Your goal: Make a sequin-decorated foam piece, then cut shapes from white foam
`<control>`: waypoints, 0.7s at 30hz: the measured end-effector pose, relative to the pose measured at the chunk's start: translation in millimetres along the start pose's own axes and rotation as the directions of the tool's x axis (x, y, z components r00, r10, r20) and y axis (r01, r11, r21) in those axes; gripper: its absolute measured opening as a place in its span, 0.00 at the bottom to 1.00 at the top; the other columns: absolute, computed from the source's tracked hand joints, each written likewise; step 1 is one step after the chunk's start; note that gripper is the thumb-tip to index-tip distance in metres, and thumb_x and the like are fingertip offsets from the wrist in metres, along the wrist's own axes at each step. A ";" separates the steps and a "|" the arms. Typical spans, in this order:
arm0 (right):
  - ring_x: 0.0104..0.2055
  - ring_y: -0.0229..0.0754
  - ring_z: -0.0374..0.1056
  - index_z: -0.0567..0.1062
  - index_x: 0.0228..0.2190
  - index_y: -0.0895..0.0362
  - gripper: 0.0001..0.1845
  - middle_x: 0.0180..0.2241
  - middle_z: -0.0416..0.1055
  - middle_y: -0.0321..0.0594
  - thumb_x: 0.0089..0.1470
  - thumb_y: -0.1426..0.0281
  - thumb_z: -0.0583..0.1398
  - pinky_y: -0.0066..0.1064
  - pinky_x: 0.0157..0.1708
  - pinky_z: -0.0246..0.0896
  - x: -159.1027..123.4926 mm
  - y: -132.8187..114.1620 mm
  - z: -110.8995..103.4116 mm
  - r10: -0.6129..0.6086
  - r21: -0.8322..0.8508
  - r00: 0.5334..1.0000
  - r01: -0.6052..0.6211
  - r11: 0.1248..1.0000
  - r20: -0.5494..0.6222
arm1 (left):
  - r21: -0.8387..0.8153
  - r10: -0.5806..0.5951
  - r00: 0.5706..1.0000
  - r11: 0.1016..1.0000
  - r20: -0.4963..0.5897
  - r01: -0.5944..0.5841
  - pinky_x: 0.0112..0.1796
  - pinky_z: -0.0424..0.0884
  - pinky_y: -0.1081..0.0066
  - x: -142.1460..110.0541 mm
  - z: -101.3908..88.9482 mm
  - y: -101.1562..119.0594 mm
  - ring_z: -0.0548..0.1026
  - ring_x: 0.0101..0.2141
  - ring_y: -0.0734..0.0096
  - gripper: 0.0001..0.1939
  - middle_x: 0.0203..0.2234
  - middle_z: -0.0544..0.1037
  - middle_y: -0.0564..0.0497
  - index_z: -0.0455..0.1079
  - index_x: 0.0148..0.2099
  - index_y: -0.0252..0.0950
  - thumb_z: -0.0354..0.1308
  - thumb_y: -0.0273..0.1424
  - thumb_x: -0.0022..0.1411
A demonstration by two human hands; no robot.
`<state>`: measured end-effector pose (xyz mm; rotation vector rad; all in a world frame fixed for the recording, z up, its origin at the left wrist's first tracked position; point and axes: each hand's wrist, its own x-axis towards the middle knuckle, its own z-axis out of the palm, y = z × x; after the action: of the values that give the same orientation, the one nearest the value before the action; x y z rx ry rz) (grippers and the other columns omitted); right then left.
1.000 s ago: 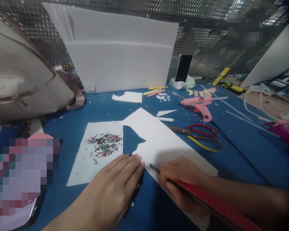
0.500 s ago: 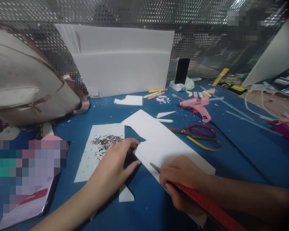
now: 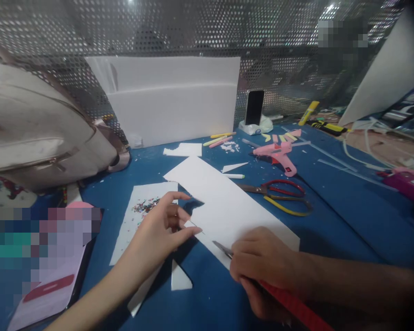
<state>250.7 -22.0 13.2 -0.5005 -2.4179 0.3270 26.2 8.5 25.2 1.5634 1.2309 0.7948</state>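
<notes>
A long white sheet lies slanted across the blue table. My left hand is at its near left corner, thumb and curled fingers pinching the cut edge. My right hand is closed on a red utility knife. The knife's blade tip rests on the near edge of the sheet. A small white cut-off piece lies below my left hand. Left of the hand is a white paper with a little heap of coloured glitter.
Red-and-yellow scissors and a pink glue gun lie right of the sheet. Behind are markers, a propped phone and a white board against a mesh wall. A beige bag sits at the left.
My left hand has risen from lying flat on the table to pinching the sheet's cut corner. That uncovered a small cut-off piece below it. My right hand with the knife has barely moved.
</notes>
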 end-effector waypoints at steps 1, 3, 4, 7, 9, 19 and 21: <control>0.19 0.31 0.53 0.61 0.26 0.55 0.06 0.18 0.59 0.28 0.43 0.78 0.51 0.26 0.22 0.46 0.1 0.7 -1.7 -0.018 -0.001 1.000 0.018 1.000 -0.001 | -0.047 -0.023 1.000 0.999 0.014 0.024 0.28 0.69 0.71 0.3 -1.2 0.8 0.70 0.24 0.74 0.24 0.26 0.70 0.57 0.59 0.49 0.39 0.64 0.32 0.53; 0.19 0.32 0.52 0.61 0.26 0.55 0.06 0.19 0.58 0.29 0.44 0.77 0.50 0.28 0.21 0.45 0.4 3.4 -5.7 -0.067 -0.001 0.998 0.067 0.998 0.000 | -0.103 -0.068 0.997 0.992 0.046 0.072 0.25 0.67 0.73 0.5 -4.0 3.3 0.70 0.24 0.75 0.23 0.26 0.69 0.56 0.60 0.49 0.39 0.64 0.32 0.52; 0.19 0.32 0.52 0.61 0.26 0.55 0.04 0.18 0.57 0.29 0.46 0.76 0.50 0.28 0.21 0.44 0.4 5.3 -7.7 -0.095 0.002 0.995 0.095 0.995 -0.003 | -0.120 -0.087 0.994 0.988 0.066 0.095 0.24 0.66 0.74 0.1 -5.2 5.1 0.69 0.23 0.75 0.22 0.26 0.69 0.56 0.62 0.49 0.38 0.64 0.32 0.53; 0.18 0.34 0.48 0.60 0.24 0.55 0.08 0.17 0.52 0.29 0.55 0.70 0.50 0.31 0.19 0.38 -1.0 11.0 -12.5 -0.208 0.035 0.975 0.211 0.977 -0.075 | -0.176 -0.136 0.981 0.971 0.137 0.159 0.27 0.67 0.74 -3.4 -6.4 11.6 0.69 0.25 0.76 0.17 0.27 0.70 0.55 0.67 0.45 0.36 0.64 0.32 0.52; 0.17 0.34 0.45 0.59 0.22 0.55 0.14 0.16 0.48 0.29 0.59 0.65 0.48 0.32 0.19 0.35 -2.9 12.9 -14.2 -0.246 0.055 0.960 0.255 0.965 -0.137 | -0.210 -0.146 0.974 0.960 0.175 0.182 0.30 0.68 0.73 -8.0 -4.4 16.0 0.70 0.26 0.76 0.15 0.28 0.70 0.55 0.70 0.43 0.35 0.64 0.31 0.52; 0.16 0.36 0.47 0.50 0.13 0.57 0.28 0.14 0.48 0.33 0.66 0.70 0.38 0.33 0.18 0.42 6.5 -17.3 -30.5 -0.248 0.114 0.962 0.236 0.965 0.114 | -0.249 -0.141 0.885 0.929 0.443 0.273 0.27 0.66 0.78 -35.9 19.5 19.9 0.68 0.23 0.78 0.08 0.24 0.71 0.55 0.71 0.35 0.33 0.61 0.33 0.58; 0.16 0.35 0.48 0.51 0.12 0.57 0.30 0.13 0.48 0.33 0.66 0.71 0.37 0.31 0.18 0.43 9.6 -21.6 -32.2 -0.262 0.102 0.955 0.249 0.963 0.142 | -0.290 -0.138 0.865 0.907 0.482 0.306 0.26 0.69 0.76 -36.9 22.9 19.0 0.69 0.21 0.77 0.13 0.24 0.73 0.53 0.72 0.34 0.32 0.60 0.38 0.59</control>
<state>258.5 -33.8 50.6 -0.1247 -2.5690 0.3627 42.9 -33.9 38.0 1.1854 0.8457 0.4323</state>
